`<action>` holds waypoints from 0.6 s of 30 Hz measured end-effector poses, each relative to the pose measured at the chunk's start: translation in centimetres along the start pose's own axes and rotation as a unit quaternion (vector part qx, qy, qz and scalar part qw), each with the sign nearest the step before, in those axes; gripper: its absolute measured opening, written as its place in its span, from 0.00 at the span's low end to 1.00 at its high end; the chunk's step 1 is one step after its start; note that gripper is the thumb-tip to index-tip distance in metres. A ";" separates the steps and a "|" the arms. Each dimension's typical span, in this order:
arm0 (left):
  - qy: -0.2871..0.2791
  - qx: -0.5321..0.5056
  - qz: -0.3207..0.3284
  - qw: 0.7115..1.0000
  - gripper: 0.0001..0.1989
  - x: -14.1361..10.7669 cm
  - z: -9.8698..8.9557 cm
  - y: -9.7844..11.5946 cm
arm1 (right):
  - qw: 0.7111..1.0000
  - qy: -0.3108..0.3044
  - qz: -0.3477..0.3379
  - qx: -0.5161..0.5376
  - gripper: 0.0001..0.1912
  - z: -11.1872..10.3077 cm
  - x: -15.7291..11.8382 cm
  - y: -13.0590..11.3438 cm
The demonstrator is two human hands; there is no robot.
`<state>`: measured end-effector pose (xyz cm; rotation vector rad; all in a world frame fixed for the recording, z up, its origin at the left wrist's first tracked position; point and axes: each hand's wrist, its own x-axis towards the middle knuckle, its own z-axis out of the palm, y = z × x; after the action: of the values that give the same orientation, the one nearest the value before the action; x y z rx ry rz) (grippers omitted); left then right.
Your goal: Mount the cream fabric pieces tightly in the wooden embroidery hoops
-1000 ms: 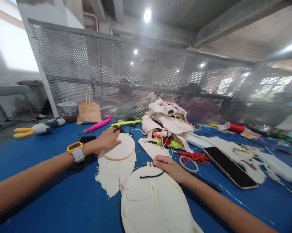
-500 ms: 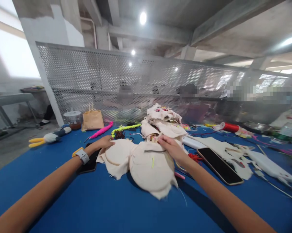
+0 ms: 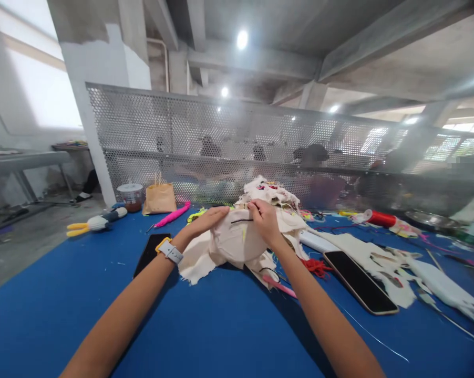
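Observation:
An embroidery hoop point(image 3: 237, 247) with cream fabric stretched over it stands tilted in front of me. A dark line and a short yellow-green line of thread show on its face. My left hand point(image 3: 207, 220) has its fingers together over the hoop's upper left edge, thumb hidden. My right hand point(image 3: 264, 219) pinches the upper right edge, fingers curled. Loose cream fabric point(image 3: 197, 260) spreads at the lower left of the hoop. Beneath my right forearm lies a pink stick-like tool point(image 3: 280, 287).
Behind the hoop rises a heap of cream fabric scraps point(image 3: 268, 191). To the right lie a phone point(image 3: 361, 283), red yarn point(image 3: 316, 266) and a red thread spool point(image 3: 380, 218). Another phone point(image 3: 148, 257), a pink yarn bundle point(image 3: 173, 214), a paper bag point(image 3: 160, 199) and a knitted toy point(image 3: 97, 223) are left.
The hoop has tipped up from lying flatter, and the second, smaller round at its left no longer shows as a round. My left hand has moved right onto the hoop's edge.

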<state>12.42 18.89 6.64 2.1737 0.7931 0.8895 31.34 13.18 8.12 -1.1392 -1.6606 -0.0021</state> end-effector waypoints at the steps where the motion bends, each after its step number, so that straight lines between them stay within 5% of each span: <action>1: -0.013 -0.046 0.010 0.999 0.20 -0.1 0.6 0.8 | 1.000 0.001 -0.010 -0.006 0.11 0.0 -0.1 -0.5; 5: 0.007 -0.068 0.049 0.996 0.16 -0.7 1.2 2.9 | 0.993 -0.051 -0.075 -0.071 0.11 -1.4 -0.3 -2.2; 10: -0.020 -0.019 0.108 0.994 0.15 -1.7 -0.6 4.8 | 0.967 -0.136 -0.151 -0.155 0.14 -4.2 -0.2 -4.8; 18: -0.010 0.063 0.160 0.985 0.14 -2.8 -1.6 7.1 | 0.971 -0.154 -0.143 -0.111 0.17 -5.3 -0.3 -6.5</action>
<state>11.52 13.17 11.79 2.4627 0.5082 0.9953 30.90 6.73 13.45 -1.0948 -2.1359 -0.2094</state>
